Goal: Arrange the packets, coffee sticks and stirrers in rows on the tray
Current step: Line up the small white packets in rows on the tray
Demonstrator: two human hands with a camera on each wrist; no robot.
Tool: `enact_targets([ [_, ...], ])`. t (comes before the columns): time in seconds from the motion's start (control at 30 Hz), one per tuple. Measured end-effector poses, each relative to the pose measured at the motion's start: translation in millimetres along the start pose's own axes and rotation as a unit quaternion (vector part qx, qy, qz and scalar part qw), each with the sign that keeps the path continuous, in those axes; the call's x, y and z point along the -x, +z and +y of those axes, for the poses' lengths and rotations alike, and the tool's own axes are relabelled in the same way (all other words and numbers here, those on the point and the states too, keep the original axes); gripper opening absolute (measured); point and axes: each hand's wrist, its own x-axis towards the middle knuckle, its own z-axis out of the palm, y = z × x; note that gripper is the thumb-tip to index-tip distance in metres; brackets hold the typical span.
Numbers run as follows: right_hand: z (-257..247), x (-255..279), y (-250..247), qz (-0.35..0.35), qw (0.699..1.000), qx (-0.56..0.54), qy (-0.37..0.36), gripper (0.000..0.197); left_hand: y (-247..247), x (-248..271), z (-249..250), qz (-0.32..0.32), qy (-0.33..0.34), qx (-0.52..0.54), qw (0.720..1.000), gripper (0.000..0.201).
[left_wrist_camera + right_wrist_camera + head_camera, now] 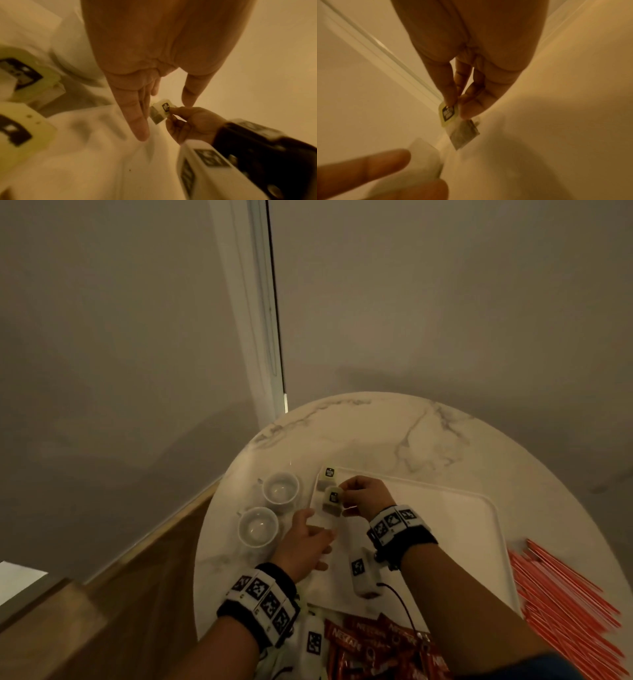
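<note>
Dim, warm-tinted light (wrist views blurred), edges visibly distorted.

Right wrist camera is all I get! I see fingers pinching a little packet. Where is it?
Observer: The right hand holds that packet over the far left corner of the white tray.
Operator: Is it the first one?
Observer: No, another packet lies in that corner, just beyond it.
Operator: Where are the stirrers?
Observer: The stirrers lie in a red pile on the table, right of the tray.
</note>
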Motion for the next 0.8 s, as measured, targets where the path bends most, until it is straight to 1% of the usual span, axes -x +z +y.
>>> enact_targets([
  [0.13,1,-34,10,0.048,0.997,0.060,-0.008,0.020,5,-17,0,-0.017,-0.009,-0.059,0.998,0.042],
  [0.2,-1,-45,14,0.070,0.992,0.098,-0.022,0.021,5,-25,4,-0.026,0.017,-0.126,0.991,0.042],
  [0.23,-1,-50,15,0.077,0.990,0.113,-0.029,0.021,5,-28,7,-0.038,0.040,-0.188,0.981,0.041],
  [0.27,-2,-52,17,0.081,0.988,0.128,-0.034,0.020,6,-32,8,-0.051,0.065,-0.264,0.961,0.041],
  [0.33,-2,-56,19,0.088,0.984,0.150,-0.043,0.014,6,-34,11,-0.058,0.099,-0.417,0.902,0.040],
  [0.4,-3,-59,21,0.094,0.979,0.171,-0.053,0.010,7,-39,8,-0.033,0.133,-0.496,0.858,0.037],
  [0.47,-2,-62,22,0.103,0.972,0.203,-0.062,0.011,10,-46,4,-0.009,0.159,-0.529,0.833,0.030],
  [0.53,-2,-64,23,0.110,0.967,0.220,-0.060,0.012,13,-51,1,-0.002,0.157,-0.557,0.815,0.028],
  [0.57,-1,-65,24,0.113,0.967,0.220,-0.059,0.012,14,-53,0,-0.010,0.156,-0.571,0.806,0.029],
  [0.63,-1,-66,24,0.119,0.967,0.218,-0.053,0.012,19,-62,-4,-0.037,0.161,-0.614,0.772,0.035],
  [0.67,0,-66,24,0.122,0.967,0.219,-0.049,0.013,22,-65,-5,-0.050,0.150,-0.632,0.759,0.037],
  [0.7,1,-67,25,0.124,0.967,0.218,-0.048,0.014,24,-67,-7,-0.050,0.136,-0.644,0.751,0.038],
  [0.73,1,-67,25,0.124,0.967,0.217,-0.044,0.016,25,-69,-8,-0.041,0.134,-0.654,0.744,0.038],
  [0.8,2,-67,25,0.128,0.968,0.210,-0.039,0.018,26,-67,-6,-0.041,0.130,-0.673,0.727,0.040],
])
